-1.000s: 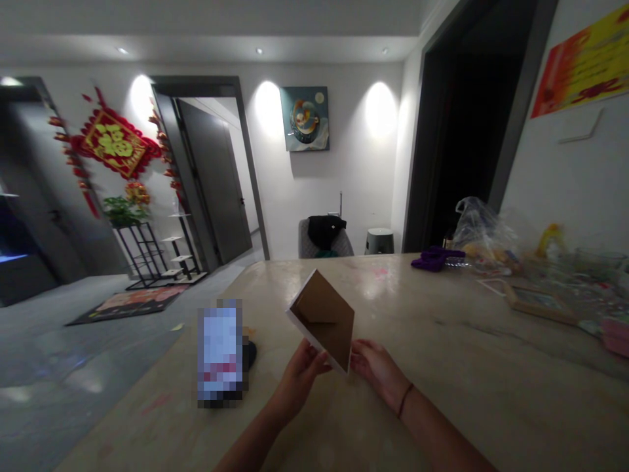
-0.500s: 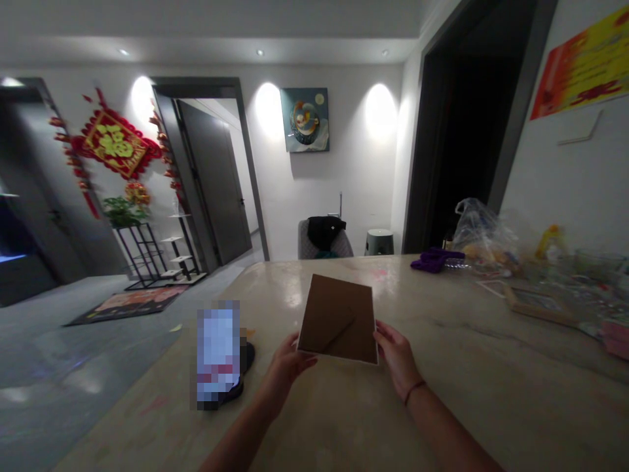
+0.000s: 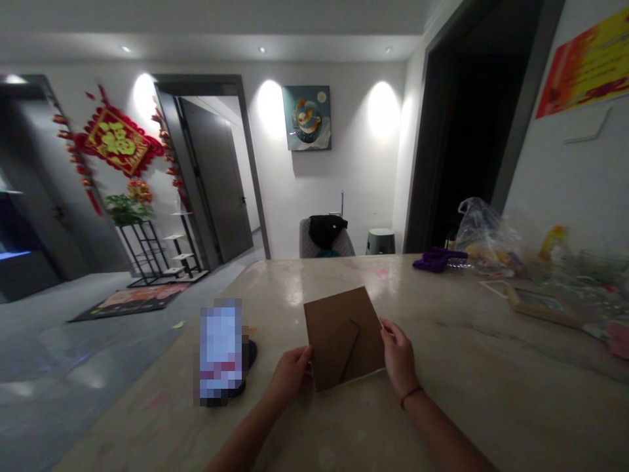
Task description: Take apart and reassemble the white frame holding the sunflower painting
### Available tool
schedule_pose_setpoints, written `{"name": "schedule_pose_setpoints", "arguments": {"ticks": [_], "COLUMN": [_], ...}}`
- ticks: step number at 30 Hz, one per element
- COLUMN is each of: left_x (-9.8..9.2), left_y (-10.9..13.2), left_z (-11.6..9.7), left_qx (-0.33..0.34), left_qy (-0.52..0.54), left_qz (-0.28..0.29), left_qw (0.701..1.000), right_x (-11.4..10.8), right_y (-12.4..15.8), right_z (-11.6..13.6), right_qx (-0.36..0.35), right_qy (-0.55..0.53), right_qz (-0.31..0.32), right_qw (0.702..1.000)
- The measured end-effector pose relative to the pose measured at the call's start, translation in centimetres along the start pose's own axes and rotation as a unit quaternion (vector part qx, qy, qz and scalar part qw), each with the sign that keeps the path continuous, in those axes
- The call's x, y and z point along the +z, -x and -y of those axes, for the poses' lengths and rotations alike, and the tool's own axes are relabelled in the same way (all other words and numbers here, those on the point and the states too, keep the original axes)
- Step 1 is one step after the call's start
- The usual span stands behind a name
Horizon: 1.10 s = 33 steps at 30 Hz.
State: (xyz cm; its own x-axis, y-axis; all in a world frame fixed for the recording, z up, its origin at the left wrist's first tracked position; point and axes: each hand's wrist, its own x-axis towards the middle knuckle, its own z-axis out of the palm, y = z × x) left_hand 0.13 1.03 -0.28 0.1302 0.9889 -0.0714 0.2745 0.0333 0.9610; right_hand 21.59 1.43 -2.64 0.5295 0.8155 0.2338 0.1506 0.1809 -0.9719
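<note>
1. Near the worktop's left side stands one blurred upright rectangular object [image 3: 221, 351], too pixelated to identify, with one black rounded object [image 3: 250, 354] just beside it.
2. One left hand [image 3: 292, 377] sits next to that object, its fingers [image 3: 304, 354] closed against the lower left edge of the frame.
3. Between the hands is one square picture frame [image 3: 344, 337], back up, with brown backing, a thin dark easel strut and a pale edge. It lies turned at an angle, low over the worktop; whether it touches is hard to tell.
4. One right hand [image 3: 399, 357], wearing one dark thin wristband [image 3: 410, 395], has its fingertips [image 3: 386, 328] pressed on the frame's right edge. Both grips are clamped on the frame.
5. Further right lie one purple cloth [image 3: 435, 260], one clear plastic bag [image 3: 484, 226], one wooden-edged frame [image 3: 543, 308] and one pink object [image 3: 618, 339].
6. Beneath everything runs one pale, glossy, stone-like worktop [image 3: 491, 393].
7. Across the room, left to right: one red-and-gold hanging ornament [image 3: 116, 141], one potted plant [image 3: 130, 210] on a black metal stand, one floor mat [image 3: 132, 298], one round-patterned painting [image 3: 306, 118], one grey chair [image 3: 327, 244] draped with a black garment, and one red-and-yellow poster [image 3: 584, 72].
</note>
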Motion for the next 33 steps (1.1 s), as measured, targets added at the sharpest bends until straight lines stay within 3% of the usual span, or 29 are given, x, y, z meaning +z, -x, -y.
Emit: {"name": "schedule_pose_setpoints", "arguments": {"ticks": [8,15,21,30,33], "left_x": [-0.1,-0.2,-0.5,0.0,0.2], "left_y": [-0.2,-0.2,0.0,0.0,0.0], "left_z": [0.3,0.2,-0.2,0.0,-0.1], "left_qx": [0.022,0.006,-0.014,-0.029,-0.016], "left_qy": [-0.034,-0.128,-0.006,0.106,0.137], "left_qz": [0.055,-0.02,0.057,0.015,0.025], "left_qw": [0.998,0.992,0.998,0.994,0.99], "right_x": [0.2,0.1,0.0,-0.2,-0.2], "right_y": [-0.5,-0.5,-0.7,-1.0,-1.3], "right_z": [-1.7,-1.8,-2.3,-2.5,-2.8], "right_qx": [0.028,0.02,0.024,0.023,0.034], "right_qy": [0.044,0.045,0.051,0.039,0.026], "right_qz": [0.012,0.014,0.01,-0.012,-0.021], "right_qw": [0.999,0.999,0.998,0.999,0.999]}}
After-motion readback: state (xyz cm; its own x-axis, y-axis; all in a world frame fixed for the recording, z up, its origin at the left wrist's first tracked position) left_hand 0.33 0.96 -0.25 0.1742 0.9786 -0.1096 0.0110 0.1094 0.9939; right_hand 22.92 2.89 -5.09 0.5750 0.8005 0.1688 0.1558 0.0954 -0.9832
